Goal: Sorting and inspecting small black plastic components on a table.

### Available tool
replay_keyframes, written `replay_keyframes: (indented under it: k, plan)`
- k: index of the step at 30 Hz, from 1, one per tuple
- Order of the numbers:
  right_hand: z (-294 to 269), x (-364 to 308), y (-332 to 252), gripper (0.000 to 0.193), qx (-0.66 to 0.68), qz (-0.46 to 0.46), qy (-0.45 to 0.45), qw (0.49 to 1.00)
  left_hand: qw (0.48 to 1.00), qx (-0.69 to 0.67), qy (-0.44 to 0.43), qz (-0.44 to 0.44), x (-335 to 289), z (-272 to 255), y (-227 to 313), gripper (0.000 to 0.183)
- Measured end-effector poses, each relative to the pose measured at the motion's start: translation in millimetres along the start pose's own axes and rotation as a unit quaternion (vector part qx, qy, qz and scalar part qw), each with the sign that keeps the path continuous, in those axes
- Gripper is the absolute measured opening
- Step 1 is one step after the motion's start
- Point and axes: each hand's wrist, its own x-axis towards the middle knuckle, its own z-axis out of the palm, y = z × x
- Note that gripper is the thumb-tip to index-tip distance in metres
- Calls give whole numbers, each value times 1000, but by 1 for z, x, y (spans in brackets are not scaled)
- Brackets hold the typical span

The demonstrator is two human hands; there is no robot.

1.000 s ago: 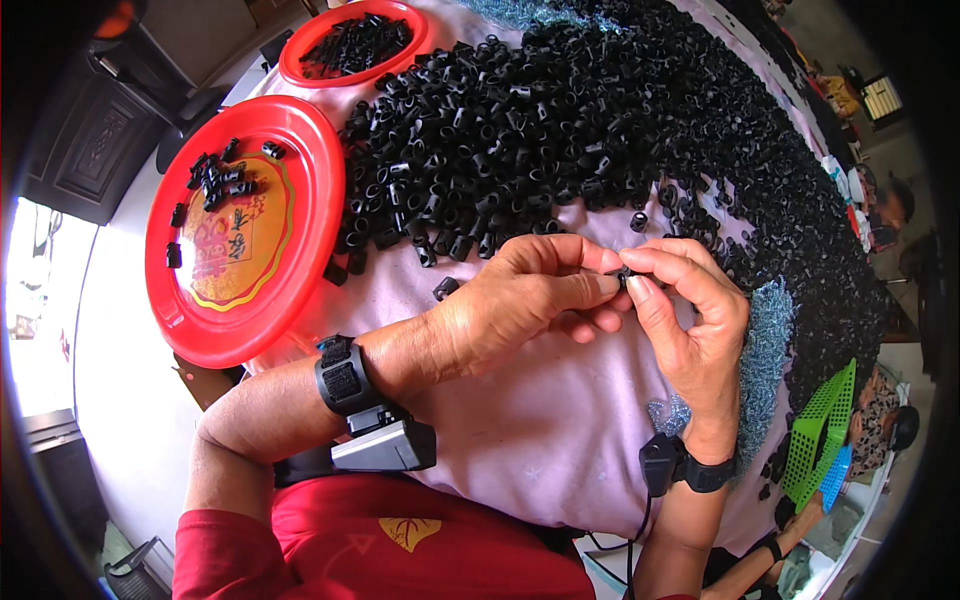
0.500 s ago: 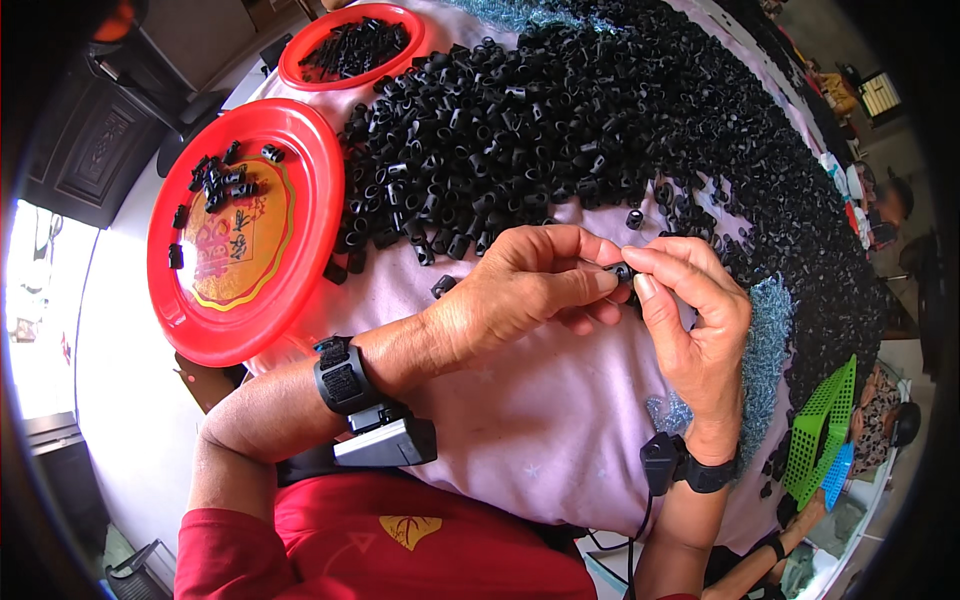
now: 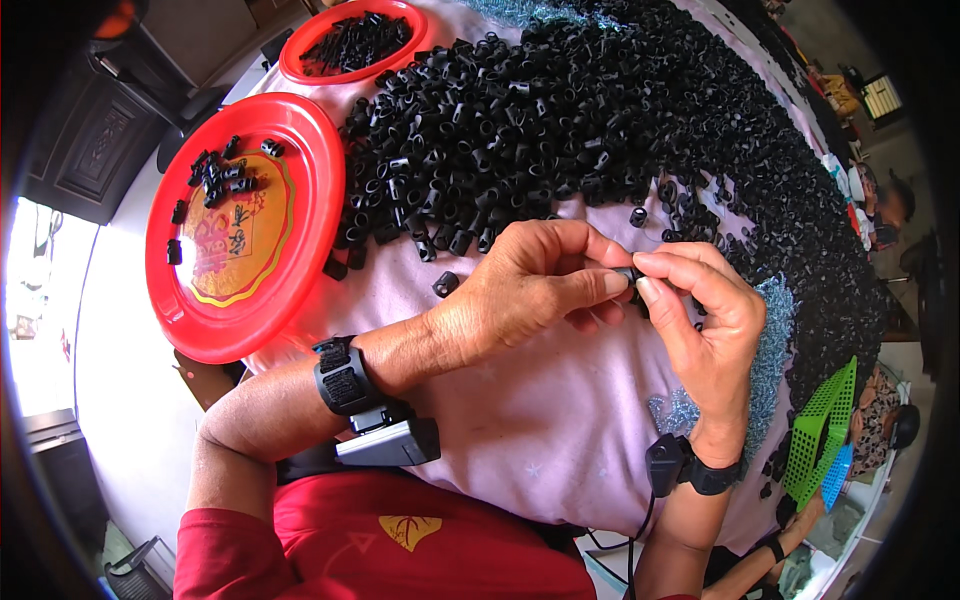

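Note:
Between my two hands is a small black plastic part [image 3: 627,273], mostly covered by fingertips. My left hand [image 3: 545,285] pinches it between thumb and forefinger from the left. The thumb and forefinger of my right hand [image 3: 705,300] close on its right end; whether they hold a second small piece is hidden. Just beyond the hands spreads a big heap of black ring-shaped plastic parts [image 3: 480,140]. One loose ring [image 3: 446,284] lies by my left wrist, and another [image 3: 638,217] sits a little past the fingertips.
A red plate [image 3: 320,220] with several assembled black parts is at the left. Behind it stands a red bowl [image 3: 290,62] full of black pieces. Lilac cloth [image 3: 540,420] covers the table. Right of my hand are blue tinsel-like mesh [image 3: 775,330] and a green basket [image 3: 815,440]. Another person's arm [image 3: 800,530] shows lower right.
My right hand has shifted slightly to the right, its fingers still at the black part. My left hand keeps its pinch with barely any movement.

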Motion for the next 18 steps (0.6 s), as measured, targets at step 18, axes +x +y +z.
replay_keyframes:
  k: [18]
  plan:
    - [1,-4,7,18,45,31,28,998,998,22,-9,52,1,3,-6,16]
